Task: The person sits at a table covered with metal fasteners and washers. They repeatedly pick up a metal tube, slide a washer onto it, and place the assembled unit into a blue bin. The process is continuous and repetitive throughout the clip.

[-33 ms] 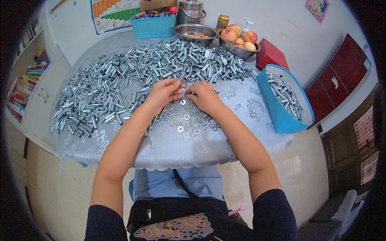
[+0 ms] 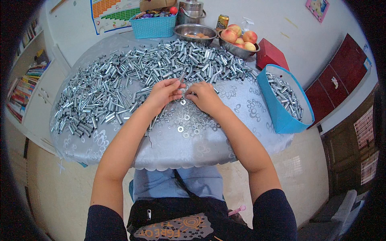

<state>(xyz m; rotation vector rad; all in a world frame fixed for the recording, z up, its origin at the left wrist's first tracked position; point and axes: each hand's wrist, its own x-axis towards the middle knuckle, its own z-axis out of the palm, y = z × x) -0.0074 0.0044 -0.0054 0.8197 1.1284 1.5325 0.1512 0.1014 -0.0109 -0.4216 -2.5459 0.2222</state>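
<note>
My left hand (image 2: 164,94) is closed, its thumb and forefinger pinching a short silvery metal tube (image 2: 182,76) that points up and away. Close beside it on the right, my right hand (image 2: 203,95) has its fingers curled together; whatever they may grip is hidden or too small to name. Both hands are over the near edge of a wide heap of similar metal tubes (image 2: 116,86). Loose flat washers and small metal rings (image 2: 186,117) lie scattered below and between my hands on the silvery tablecloth (image 2: 177,154).
To the right stands a blue fabric bin (image 2: 287,116) filled with metal tubes, with a red box (image 2: 272,54) behind it. Along the back are a bowl of peaches (image 2: 243,50), a steel bowl (image 2: 195,29), a drink can (image 2: 222,21) and a turquoise basket (image 2: 153,27).
</note>
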